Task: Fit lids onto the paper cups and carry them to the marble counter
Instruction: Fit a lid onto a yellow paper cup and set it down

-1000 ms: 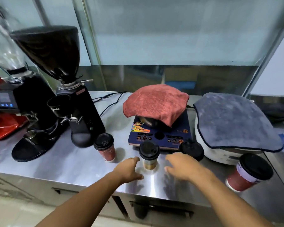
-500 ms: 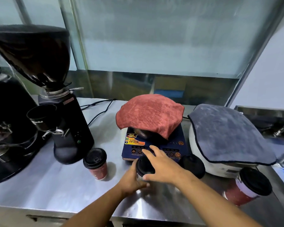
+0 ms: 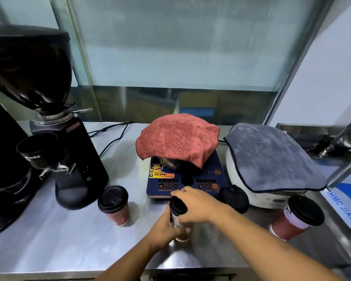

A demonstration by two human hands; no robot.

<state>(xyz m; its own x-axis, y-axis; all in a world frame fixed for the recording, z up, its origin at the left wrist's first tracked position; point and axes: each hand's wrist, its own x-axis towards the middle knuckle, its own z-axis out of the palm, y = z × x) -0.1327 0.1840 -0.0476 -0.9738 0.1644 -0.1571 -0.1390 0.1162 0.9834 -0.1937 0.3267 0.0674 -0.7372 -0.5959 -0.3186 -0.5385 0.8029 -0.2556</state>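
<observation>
a brushed steel counter (image 3: pixel 49 240) fills the lower half of the frame and catches a soft pale glare. behind it, across the upper middle, stands a frosted glass screen (image 3: pixel 180 47) with a darker clear strip (image 3: pixel 142 104) along its base. a metal post (image 3: pixel 77 57) edges the screen at upper left, and a slanted metal bar (image 3: pixel 300 63) edges it at upper right, beside a plain pale wall (image 3: pixel 338 74).

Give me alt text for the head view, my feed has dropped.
Two bare hands work on a small paper cup on the steel counter: the left hand grips its body, the right hand clasps its black lid from above. A lidded red cup stands to its left, a second red cup at far right; behind are a coffee grinder and a cloth-covered induction cooker.
</observation>
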